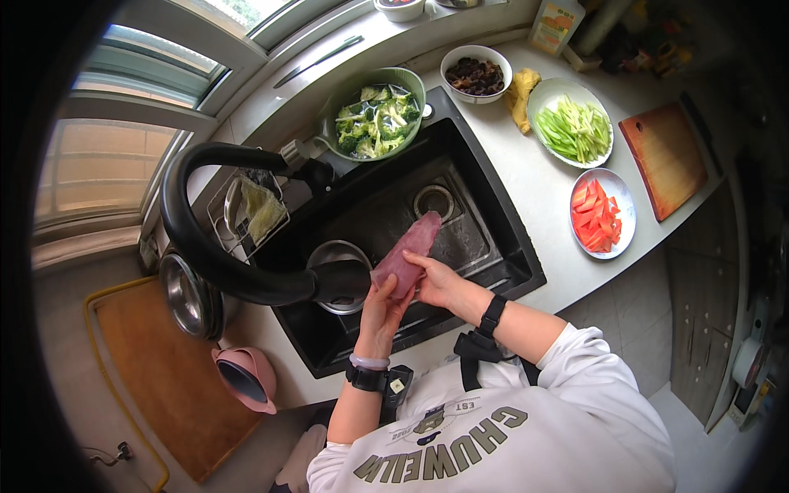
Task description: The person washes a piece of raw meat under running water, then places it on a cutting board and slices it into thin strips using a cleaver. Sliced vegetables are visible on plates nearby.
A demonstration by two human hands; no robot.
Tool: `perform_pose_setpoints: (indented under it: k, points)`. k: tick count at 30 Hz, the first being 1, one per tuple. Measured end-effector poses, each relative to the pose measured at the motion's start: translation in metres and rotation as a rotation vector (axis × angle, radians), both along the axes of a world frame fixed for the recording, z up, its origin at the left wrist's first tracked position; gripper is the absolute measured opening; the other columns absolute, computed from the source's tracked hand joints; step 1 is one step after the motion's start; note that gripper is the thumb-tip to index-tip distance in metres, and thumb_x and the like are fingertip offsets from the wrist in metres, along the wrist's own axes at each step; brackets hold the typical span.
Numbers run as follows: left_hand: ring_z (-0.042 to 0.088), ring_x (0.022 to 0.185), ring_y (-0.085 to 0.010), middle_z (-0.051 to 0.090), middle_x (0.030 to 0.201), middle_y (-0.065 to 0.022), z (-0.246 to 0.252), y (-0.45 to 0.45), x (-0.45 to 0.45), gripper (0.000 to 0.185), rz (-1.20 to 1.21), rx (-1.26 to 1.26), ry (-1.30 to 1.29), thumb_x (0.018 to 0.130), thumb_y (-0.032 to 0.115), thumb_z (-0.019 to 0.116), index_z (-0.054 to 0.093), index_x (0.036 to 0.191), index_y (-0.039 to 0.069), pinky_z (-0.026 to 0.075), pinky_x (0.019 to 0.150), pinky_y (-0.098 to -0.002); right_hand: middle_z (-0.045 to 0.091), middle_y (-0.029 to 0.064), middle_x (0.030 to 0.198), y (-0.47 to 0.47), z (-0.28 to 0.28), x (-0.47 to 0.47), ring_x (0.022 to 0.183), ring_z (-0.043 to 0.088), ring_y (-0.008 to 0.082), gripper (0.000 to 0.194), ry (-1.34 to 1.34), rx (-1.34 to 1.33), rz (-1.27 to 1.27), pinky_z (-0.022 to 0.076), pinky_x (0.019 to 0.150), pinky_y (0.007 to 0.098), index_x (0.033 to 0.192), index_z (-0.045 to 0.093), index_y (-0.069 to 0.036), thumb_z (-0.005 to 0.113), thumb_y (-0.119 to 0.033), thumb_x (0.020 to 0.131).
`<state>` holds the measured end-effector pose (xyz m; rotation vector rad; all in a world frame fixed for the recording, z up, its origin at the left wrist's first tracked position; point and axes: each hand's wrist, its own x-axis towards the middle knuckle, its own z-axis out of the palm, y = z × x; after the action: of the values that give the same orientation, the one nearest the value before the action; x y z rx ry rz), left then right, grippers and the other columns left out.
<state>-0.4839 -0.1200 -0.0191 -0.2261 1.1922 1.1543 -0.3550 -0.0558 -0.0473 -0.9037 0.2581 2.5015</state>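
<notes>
Over the black sink [474,179] I hold a long piece of raw meat [410,249] in both hands. My left hand [386,308] grips its near end, thumb on top, close to the black faucet [231,280] head. My right hand [434,280] holds its side, with the thumb on the upper face. The meat's far end points towards the sink drain [433,202]. Beneath the faucet head stands a metal bowl [336,249] in the sink, partly hidden.
A green colander [416,83] of broccoli stands behind the sink. To the right are a bowl [506,65] of dark fungus, plates of sliced green vegetable [570,129] and orange-red pieces [595,215], and a wooden cutting board [669,160]. A knife [317,61] lies on the sill.
</notes>
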Motion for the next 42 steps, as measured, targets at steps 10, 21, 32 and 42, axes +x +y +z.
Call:
perform_pose_setpoints:
  k: [10, 21, 32, 42]
  points:
    - [0.052, 0.112, -0.0198, 0.055, 0.119, -0.0051, 0.008, -0.012, -0.02, 0.026, -0.107, -0.209, 0.04, 0.093, 0.015, 0.053, 0.053, 0.119, 0.012, 0.042, 0.094, -0.0537, 0.057, 0.0135, 0.121, -0.015, -0.016, -0.011, 0.115, 0.052, 0.0255, 0.044, -0.078, -0.019, 0.053, 0.0397, 0.1, 0.0391, 0.125, 0.049, -0.001, 0.065, -0.021, 0.089]
    - [0.049, 0.113, -0.0159, 0.05, 0.128, -0.0077, -0.004, 0.0, -0.011, 0.057, -0.517, 0.126, 0.598, 0.093, 0.023, 0.06, 0.036, 0.141, 0.005, 0.039, 0.098, -0.0282, 0.064, 0.0103, 0.106, 0.0, -0.006, -0.009, 0.094, 0.063, 0.0202, 0.033, -0.452, 0.381, 0.453, 0.0514, 0.079, 0.0346, 0.114, 0.058, -0.005, 0.059, -0.03, 0.092]
    - [0.059, 0.094, -0.0199, 0.059, 0.109, -0.0063, -0.012, 0.003, -0.029, 0.03, -0.326, -0.022, 0.075, 0.092, 0.023, 0.05, 0.051, 0.118, 0.009, 0.05, 0.085, -0.0397, 0.065, 0.006, 0.111, 0.014, 0.0, 0.016, 0.098, 0.057, 0.0141, 0.048, -0.506, 0.561, 0.581, 0.0407, 0.086, 0.0345, 0.117, 0.061, -0.009, 0.042, -0.047, 0.095]
    - [0.055, 0.108, -0.0272, 0.057, 0.12, -0.0084, -0.023, 0.016, -0.017, 0.034, 0.077, -0.008, -0.38, 0.087, 0.02, 0.054, 0.051, 0.12, 0.01, 0.045, 0.094, -0.0451, 0.063, 0.0007, 0.104, 0.005, -0.005, 0.014, 0.093, 0.057, 0.011, 0.027, -0.631, 0.454, 0.397, 0.0456, 0.076, 0.0289, 0.112, 0.057, -0.01, 0.057, -0.024, 0.09]
